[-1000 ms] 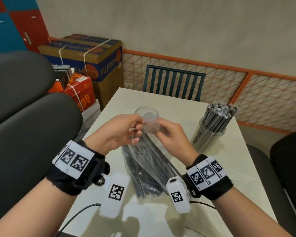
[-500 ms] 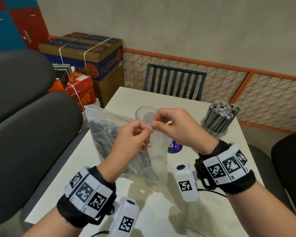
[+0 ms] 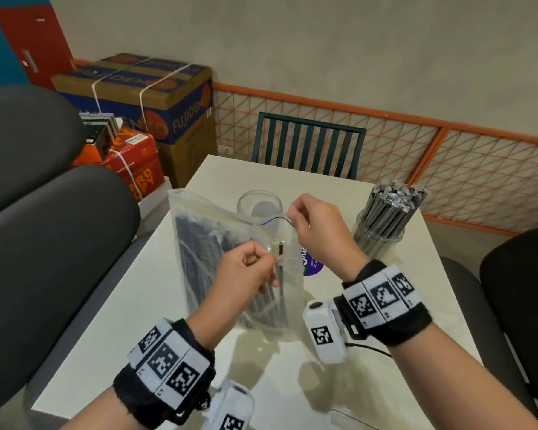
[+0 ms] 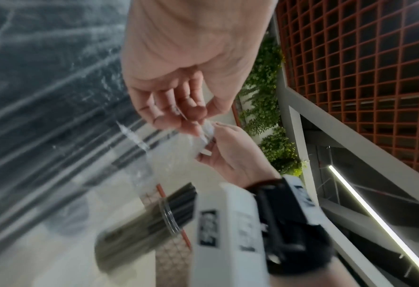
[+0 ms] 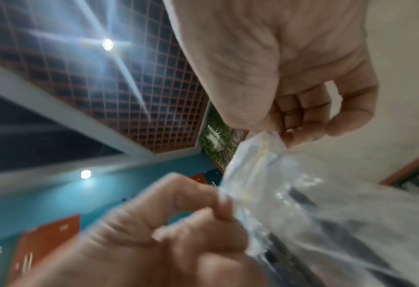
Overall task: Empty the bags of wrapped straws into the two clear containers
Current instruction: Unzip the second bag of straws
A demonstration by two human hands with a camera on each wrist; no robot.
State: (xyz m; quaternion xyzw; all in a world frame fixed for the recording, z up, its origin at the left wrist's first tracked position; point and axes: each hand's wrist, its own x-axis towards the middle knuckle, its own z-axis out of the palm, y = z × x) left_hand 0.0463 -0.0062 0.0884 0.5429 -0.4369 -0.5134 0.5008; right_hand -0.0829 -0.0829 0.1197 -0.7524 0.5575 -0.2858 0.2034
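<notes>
Head view: left hand (image 3: 246, 268) and right hand (image 3: 316, 226) each pinching the bag (image 3: 205, 243) mouth, held upright over the desk (image 3: 385, 305).

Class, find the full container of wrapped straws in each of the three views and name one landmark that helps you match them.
Head view: the full container of wrapped straws stands upright at the table's far right, beyond the right hand.
Left wrist view: it shows blurred at lower centre, tilted by the camera angle.
Right wrist view: not in it.
Shared landmark: the clear zip bag, pinched by both hands.
</notes>
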